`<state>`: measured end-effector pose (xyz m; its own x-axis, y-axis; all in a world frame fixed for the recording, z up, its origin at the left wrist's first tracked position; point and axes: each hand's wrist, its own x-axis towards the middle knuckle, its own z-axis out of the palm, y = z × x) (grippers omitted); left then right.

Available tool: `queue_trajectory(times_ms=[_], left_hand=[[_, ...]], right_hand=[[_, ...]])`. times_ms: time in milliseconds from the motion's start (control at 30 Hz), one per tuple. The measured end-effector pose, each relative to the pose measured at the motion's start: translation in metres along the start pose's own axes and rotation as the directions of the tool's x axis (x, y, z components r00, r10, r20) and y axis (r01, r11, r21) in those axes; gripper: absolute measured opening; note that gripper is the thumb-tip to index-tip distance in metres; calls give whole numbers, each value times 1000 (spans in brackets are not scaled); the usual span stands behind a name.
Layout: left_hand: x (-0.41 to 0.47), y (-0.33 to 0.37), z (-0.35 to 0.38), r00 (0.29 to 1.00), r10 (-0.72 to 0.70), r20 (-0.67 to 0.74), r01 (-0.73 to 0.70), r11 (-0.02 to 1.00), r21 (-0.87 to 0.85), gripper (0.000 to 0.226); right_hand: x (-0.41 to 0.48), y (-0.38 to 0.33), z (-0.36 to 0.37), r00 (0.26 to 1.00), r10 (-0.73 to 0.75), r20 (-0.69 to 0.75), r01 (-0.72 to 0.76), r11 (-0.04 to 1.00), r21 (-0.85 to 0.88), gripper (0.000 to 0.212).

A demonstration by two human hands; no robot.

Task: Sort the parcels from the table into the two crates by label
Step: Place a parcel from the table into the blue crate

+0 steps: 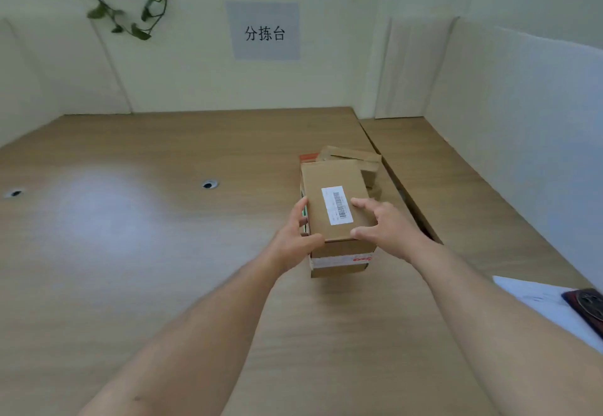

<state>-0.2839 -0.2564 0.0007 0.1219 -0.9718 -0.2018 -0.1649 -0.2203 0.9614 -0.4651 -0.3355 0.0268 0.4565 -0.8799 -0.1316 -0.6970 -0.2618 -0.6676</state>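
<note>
Evidently early: taped cardboard boxes (342, 260) unsorted at wooden table (163, 252)'s right edge.
My left hand (295, 236), right hand (380, 220) clasp brown white-labelled cardboard parcel (336, 174).

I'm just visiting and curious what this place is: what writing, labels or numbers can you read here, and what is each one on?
"分拣台": on the grey wall sign.
White label on the top parcel: a barcode and print, too small to read.
Red print on the tape of the lower parcel: blurred, unreadable.
Nothing else is legible.
</note>
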Motion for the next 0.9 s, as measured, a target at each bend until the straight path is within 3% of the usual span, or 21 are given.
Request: queue_trajectory(times_ms=[233, 433, 633, 767, 900], left_hand=[[-74, -41, -98, 982, -62, -181, 64, 998, 9, 87], [-118, -65, -144, 954, -120, -274, 142, 988, 63, 86], [-125, -70, -148, 951, -130, -280, 165, 981, 107, 80], [-119, -62, -133, 960, -65, -272, 114, 979, 169, 57], [-101, -58, -111, 966, 4, -258, 95, 924, 370, 42]], right_hand=[[-1, -81, 94, 988, -117, 98, 122, 991, -52, 68], [-8, -116, 150, 965, -172, 198, 174, 985, 12, 67], [-5, -110, 163, 949, -149, 278, 133, 988, 76, 66], [0, -104, 156, 963, -99, 252, 101, 995, 1, 65], [7, -92, 149, 972, -43, 233, 58, 997, -59, 92]])
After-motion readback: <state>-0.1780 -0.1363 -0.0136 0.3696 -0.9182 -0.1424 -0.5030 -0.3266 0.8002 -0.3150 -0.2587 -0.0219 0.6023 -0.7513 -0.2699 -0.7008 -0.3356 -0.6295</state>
